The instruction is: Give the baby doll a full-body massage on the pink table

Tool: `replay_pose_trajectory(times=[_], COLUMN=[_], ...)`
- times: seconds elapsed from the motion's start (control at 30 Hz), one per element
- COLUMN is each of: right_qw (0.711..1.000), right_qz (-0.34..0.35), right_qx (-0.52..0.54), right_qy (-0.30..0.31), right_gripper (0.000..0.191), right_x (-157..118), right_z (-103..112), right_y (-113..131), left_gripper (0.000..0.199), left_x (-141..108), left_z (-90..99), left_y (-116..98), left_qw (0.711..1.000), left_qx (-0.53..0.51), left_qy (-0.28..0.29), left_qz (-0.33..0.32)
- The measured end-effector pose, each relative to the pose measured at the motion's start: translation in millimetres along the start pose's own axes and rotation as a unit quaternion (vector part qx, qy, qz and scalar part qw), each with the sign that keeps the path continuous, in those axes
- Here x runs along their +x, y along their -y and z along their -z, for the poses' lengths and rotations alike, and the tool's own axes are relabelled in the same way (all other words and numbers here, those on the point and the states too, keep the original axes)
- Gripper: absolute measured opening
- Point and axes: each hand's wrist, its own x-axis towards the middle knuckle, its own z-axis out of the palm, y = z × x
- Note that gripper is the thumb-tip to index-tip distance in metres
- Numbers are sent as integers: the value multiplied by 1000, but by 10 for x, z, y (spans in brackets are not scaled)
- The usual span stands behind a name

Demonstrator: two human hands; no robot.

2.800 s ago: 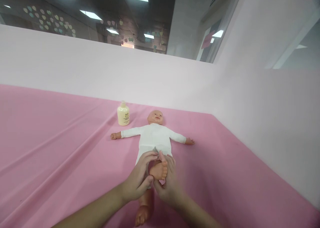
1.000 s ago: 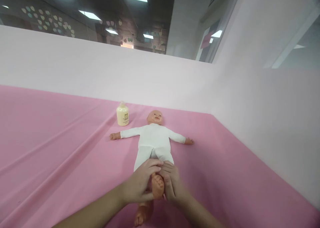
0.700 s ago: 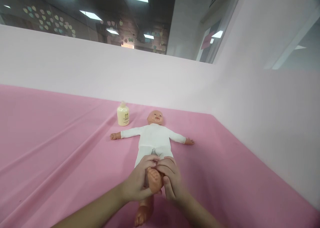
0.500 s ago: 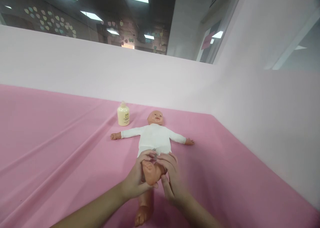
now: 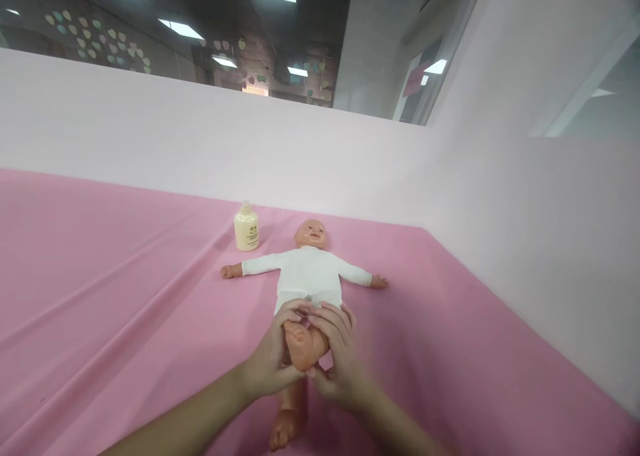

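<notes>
Head view: left hand and right hand held a white-clad plastic doll.
Fingers curled around its foot and ankle.

In front of you spreads a pink cloth, with long creases on the left; whether a table or a bed lies beneath it, you can't tell from here. On it you have a baby doll, face up, head toward the far edge. Left of its head stands an upright pale yellow bottle.
</notes>
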Motion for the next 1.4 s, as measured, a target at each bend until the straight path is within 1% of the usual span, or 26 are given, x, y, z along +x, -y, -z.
replay_pose_trajectory(times=[0.13,0.3,0.4,0.47,0.53,0.67,0.73,0.83,0.93,1.07,1.4], right_qw=[1000,999,999,999,999,999,998,997,997,998,999], right_qz=[4,25,21,16,12,11,14,15,9,-2,9], right_qx=[-10,-7,-5,-4,0,5,4,2,2,-10,1], right_qy=[-12,-35,-38,-34,-36,-52,-59,-71,-72,-64,-50], right_gripper=[53,43,36,33,31,31,30,26,23,25,33], right_x=[1,16,23,24,24,33,41,47,39,22,21], right_z=[-4,-20,-32,-38,-45,-56,-57,-57,-63,-81,-58], right_y=[-8,10,29,40,49,64,72,86,97,104,120], left_gripper=[70,86,95,98,95,76,72,75,80,83,84], left_x=[-18,-73,-96,-90,-69,-16,2,11,9,14,2], left_z=[10,21,29,36,42,49,48,42,39,43,31], left_y=[18,88,123,122,97,21,-7,-30,-45,-67,-50], left_qw=[1000,999,998,997,996,995,994,992,992,992,993], left_qx=[11,-6,-13,-14,-13,-1,12,31,42,59,59], left_qy=[5,41,59,68,77,91,97,111,113,110,100], left_qz=[-5,-13,-12,-25,-34,-40,-44,-41,-34,-26,-26])
